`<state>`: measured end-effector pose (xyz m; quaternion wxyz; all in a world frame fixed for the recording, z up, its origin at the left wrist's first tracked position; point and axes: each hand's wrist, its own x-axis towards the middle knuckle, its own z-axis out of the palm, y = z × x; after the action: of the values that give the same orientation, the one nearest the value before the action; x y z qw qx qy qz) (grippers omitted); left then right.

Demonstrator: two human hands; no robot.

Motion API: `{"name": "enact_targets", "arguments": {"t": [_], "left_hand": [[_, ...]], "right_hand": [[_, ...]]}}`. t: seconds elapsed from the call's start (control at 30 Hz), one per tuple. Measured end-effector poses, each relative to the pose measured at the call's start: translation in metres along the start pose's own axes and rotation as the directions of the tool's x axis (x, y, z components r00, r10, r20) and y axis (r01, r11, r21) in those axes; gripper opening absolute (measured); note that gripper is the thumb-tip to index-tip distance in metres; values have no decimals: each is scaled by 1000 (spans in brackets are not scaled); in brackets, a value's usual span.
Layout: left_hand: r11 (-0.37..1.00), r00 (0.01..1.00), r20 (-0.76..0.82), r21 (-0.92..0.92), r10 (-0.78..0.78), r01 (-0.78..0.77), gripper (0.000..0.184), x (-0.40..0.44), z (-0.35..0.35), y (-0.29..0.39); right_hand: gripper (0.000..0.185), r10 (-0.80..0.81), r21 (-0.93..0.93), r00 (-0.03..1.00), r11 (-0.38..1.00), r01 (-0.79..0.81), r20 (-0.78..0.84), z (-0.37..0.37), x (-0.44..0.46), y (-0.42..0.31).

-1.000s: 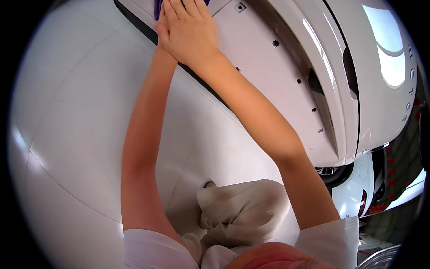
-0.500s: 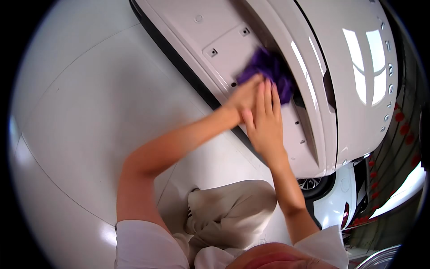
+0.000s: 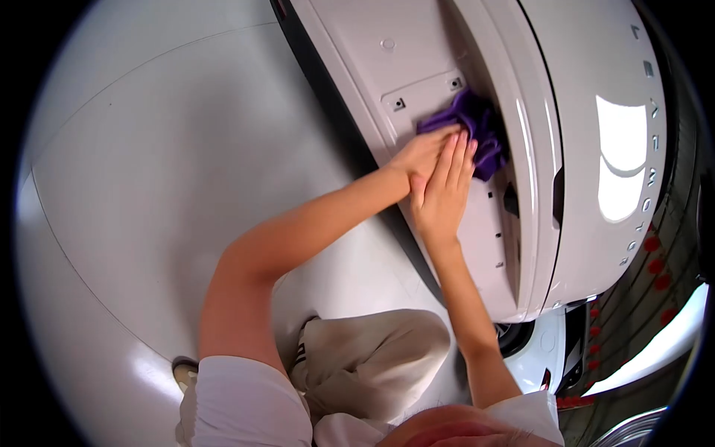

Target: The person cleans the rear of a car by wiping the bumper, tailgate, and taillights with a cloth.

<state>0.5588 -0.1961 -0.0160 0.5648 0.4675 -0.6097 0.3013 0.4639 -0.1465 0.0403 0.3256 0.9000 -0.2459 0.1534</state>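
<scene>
A bunched purple cloth [image 3: 477, 130] lies against the recessed rear panel [image 3: 357, 45] of a pale car. Pressed on the cloth's lower edge is my left hand [image 3: 426, 155], its fingertips partly hidden by the other hand and the cloth. My right hand [image 3: 445, 194] rests over my left hand, its fingers stretched out and lying flat, pointing up toward the cloth. Small square clips and holes show in the panel above and below the hands.
The car's glossy upper body [image 3: 611, 89] with raised letters curves at the right. A dark bumper edge [image 3: 328, 89] runs along the left of the panel. A second white car [image 3: 538, 350] stands at the lower right. Pale tiled floor [image 3: 149, 164] spreads at the left.
Both hands and the purple cloth have come down the panel from the top edge of the view since the earliest frame. The view has shifted, and more of the cloth shows.
</scene>
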Motion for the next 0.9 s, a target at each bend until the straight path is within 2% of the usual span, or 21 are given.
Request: {"name": "enact_targets", "arguments": {"t": [0.07,0.1,0.13,0.17,0.33,0.4,0.43,0.47,0.5,0.53,0.57,0.6,0.63,0.7,0.73,0.8,0.83,0.87,0.9], "left_hand": [[999,999,33,-35,-31,33,37,3,-10,-17],[992,1000,-11,124,-8,9,35,6,-21,-27],[989,982,175,145,-65,39,35,11,-31,-34],[989,981,184,142,-57,31,35,12,-36,-45],[924,984,-74,339,-160,176,38,7,-41,-122],[872,978,-141,446,-155,203,42,-15,-32,-161],[841,973,-174,495,-153,221,43,-26,-27,-180],[809,960,-272,548,-70,214,44,-39,-15,-201],[771,931,-365,597,14,222,44,-52,-3,-222],[839,912,-317,392,-261,376,45,-55,-21,-221],[821,839,-204,187,-504,539,46,-55,-42,-219],[720,719,-38,1,-694,694,47,-55,-64,-216],[624,628,-5,-117,-778,772,46,-64,-68,-221],[317,383,101,-392,-918,863,45,-84,-80,-222],[106,248,196,-541,-949,834,44,-97,-80,-224],[-335,31,428,-747,-903,574,43,-128,-68,-234],[-464,0,514,-774,-858,431,43,-132,-68,-233],[-530,-8,558,-783,-830,324,42,-138,-62,-238],[-558,-14,572,-793,-820,245,42,-144,-56,-242]], "right_hand": [[82,-31,16,999,999,32,-42,5,18,-5],[81,-47,23,998,999,48,-45,6,29,-9],[81,-64,29,997,997,65,-49,8,40,-12],[81,-91,22,993,995,93,-69,11,52,-16],[71,-266,56,928,956,289,-260,42,129,-38],[63,-316,109,909,928,355,-272,50,149,-61],[66,-331,143,896,912,384,-296,66,156,-69],[69,-347,174,880,893,416,-324,81,162,-77],[60,-357,244,875,863,443,-326,83,164,-88],[60,-351,244,874,864,440,-335,87,166,-98],[57,-383,219,874,864,453,-298,95,169,-107],[55,-414,196,872,862,468,-260,100,171,-118],[55,-413,198,870,861,469,-270,110,174,-129],[65,-412,174,911,896,409,-18,129,177,-154],[65,-414,172,910,895,412,-28,136,173,-170],[63,-358,245,932,900,361,-60,138,162,-194],[61,-385,298,922,874,383,-54,118,151,-200],[60,-411,353,911,846,399,-45,88,134,-207],[55,-429,496,902,774,394,-46,56,114,-208]]}}
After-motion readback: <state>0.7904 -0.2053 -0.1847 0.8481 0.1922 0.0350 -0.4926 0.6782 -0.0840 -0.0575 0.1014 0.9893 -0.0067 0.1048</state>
